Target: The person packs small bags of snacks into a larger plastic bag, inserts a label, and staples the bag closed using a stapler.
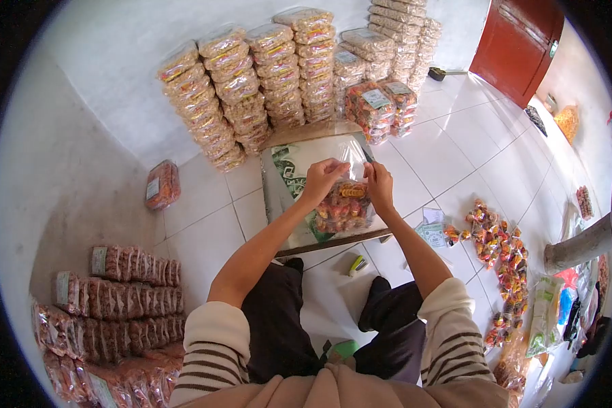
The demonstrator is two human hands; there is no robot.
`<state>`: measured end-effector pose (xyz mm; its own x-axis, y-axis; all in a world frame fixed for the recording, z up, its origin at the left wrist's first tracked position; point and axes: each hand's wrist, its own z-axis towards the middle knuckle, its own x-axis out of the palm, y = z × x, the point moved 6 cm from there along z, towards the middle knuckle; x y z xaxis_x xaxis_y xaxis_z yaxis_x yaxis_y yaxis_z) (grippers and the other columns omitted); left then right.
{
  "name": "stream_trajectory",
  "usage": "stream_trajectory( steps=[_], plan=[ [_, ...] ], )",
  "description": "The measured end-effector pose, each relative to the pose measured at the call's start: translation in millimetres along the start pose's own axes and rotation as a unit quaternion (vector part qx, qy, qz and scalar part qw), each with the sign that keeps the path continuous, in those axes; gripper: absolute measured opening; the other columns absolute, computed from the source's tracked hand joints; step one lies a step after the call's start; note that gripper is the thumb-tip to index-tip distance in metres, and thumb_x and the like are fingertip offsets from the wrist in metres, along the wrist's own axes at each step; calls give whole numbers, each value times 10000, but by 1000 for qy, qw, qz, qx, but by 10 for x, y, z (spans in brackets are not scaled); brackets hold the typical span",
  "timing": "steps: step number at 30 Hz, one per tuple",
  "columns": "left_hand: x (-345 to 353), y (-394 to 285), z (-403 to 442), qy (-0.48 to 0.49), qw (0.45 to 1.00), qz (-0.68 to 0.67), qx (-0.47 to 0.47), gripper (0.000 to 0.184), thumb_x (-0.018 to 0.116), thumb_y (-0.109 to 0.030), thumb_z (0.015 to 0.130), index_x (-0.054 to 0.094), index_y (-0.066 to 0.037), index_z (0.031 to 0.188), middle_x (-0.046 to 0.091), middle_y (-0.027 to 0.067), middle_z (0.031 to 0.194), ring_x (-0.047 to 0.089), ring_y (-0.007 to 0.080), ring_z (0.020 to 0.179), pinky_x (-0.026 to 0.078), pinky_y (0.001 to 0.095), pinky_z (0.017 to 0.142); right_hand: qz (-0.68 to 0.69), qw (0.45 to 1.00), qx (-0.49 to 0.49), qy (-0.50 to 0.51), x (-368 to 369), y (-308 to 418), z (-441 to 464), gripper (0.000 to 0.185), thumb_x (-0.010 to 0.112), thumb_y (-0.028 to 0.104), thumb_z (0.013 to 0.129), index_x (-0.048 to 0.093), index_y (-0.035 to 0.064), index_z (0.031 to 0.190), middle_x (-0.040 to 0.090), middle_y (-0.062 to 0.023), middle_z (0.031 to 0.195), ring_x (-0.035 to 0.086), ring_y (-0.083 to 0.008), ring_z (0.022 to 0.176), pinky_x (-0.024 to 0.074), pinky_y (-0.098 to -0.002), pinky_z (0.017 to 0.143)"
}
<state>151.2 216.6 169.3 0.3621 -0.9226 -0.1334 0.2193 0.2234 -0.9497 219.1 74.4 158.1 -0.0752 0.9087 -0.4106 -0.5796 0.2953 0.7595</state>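
A clear plastic bag (pixel 343 209) filled with small red, orange and yellow snack packets rests on a low table (pixel 294 234) in front of me. Its open upper part stretches away from me, between my hands. My left hand (pixel 326 178) pinches the left side of the loose plastic. On the other side, my right hand (pixel 379 179) has its fingers closed on the bag's right edge. Whitish sheeting with a green pattern covers the tabletop, and brown cardboard (pixel 309 134) lies along its far edge.
Tall stacks of bagged snacks (pixel 238 88) line the wall, beside filled red-orange bags (pixel 370 109). More bagged goods (pixel 119 299) are piled at left. Strings of small packets (pixel 506 272) and printed labels (pixel 432 231) lie right. A small yellow-green tool (pixel 358 264) is between my feet.
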Motion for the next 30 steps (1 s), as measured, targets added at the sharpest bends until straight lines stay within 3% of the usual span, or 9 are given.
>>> stream_trajectory(
  steps=[4, 14, 16, 17, 19, 20, 23, 28, 30],
  plan=[
    [-33, -81, -88, -59, 998, 5, -8, 330, 626, -305, 777, 596, 15, 700, 593, 29, 624, 486, 58, 581, 391, 222, 545, -5, 1000, 6, 14, 25, 10, 29, 324, 476, 247, 869, 485, 12, 646, 510, -112, 563, 497, -304, 559, 367, -381, 548],
    [-34, -186, -183, -47, 997, 49, -48, 339, 640, -308, 764, 543, -3, 652, 520, 27, 531, 443, 73, 544, 377, 237, 547, -14, 994, 80, 75, 115, -86, 68, 240, 635, 303, 750, 540, 83, 737, 477, -23, 511, 474, -184, 491, 332, -332, 630],
    [-27, -140, -168, -45, 997, 45, -35, 303, 646, -291, 761, 565, -16, 664, 569, 66, 718, 496, 104, 676, 390, 258, 641, -74, 993, 48, 81, 133, -85, 94, 250, 653, 323, 728, 552, 95, 744, 475, -2, 503, 466, -169, 488, 321, -340, 660],
    [-5, -106, -172, -44, 997, 46, -35, 303, 646, -291, 761, 565, -16, 664, 569, 66, 718, 496, 104, 676, 390, 258, 641, -74, 993, 48, 80, 128, -105, 110, 250, 653, 323, 728, 552, 95, 744, 475, -2, 503, 466, -169, 488, 321, -340, 660],
    [-60, -297, -241, -171, 953, 221, 119, 275, 656, -277, 753, 579, -21, 687, 539, 108, 1003, 502, 148, 894, 379, 295, 780, -72, 985, 79, 136, 158, -143, 116, 257, 660, 335, 715, 557, 101, 744, 489, 7, 506, 473, -151, 491, 316, -357, 701],
    [-61, -283, -240, -170, 953, 222, 119, 275, 656, -277, 753, 579, -21, 687, 539, 108, 1003, 502, 148, 894, 379, 295, 780, -72, 985, 79, 136, 137, -143, 120, 257, 660, 335, 715, 557, 101, 744, 489, 7, 506, 473, -151, 491, 316, -357, 701],
    [-42, -196, -186, -117, 983, 78, 118, 248, 656, -258, 754, 583, -22, 736, 460, 97, 1151, 447, 181, 1047, 347, 319, 869, -38, 973, 103, 204, 148, -138, 122, 250, 658, 336, 711, 562, 108, 748, 513, 11, 529, 491, -129, 512, 331, -334, 691],
    [88, -214, -163, 26, 998, -10, 48, 218, 616, -209, 787, 562, -8, 853, 532, 54, 1018, 528, 189, 916, 384, 290, 817, -34, 961, 78, 263, 203, -182, 129, 191, 659, 277, 716, 563, 118, 765, 514, 18, 541, 484, -96, 516, 360, -288, 591],
    [80, -223, -147, 18, 996, 14, 85, 218, 611, -200, 790, 544, 0, 844, 531, 62, 951, 533, 183, 852, 398, 288, 769, 6, 960, 74, 270, 231, -242, 142, 169, 652, 246, 719, 562, 113, 771, 512, 16, 545, 483, -95, 521, 364, -274, 572]
  ],
)
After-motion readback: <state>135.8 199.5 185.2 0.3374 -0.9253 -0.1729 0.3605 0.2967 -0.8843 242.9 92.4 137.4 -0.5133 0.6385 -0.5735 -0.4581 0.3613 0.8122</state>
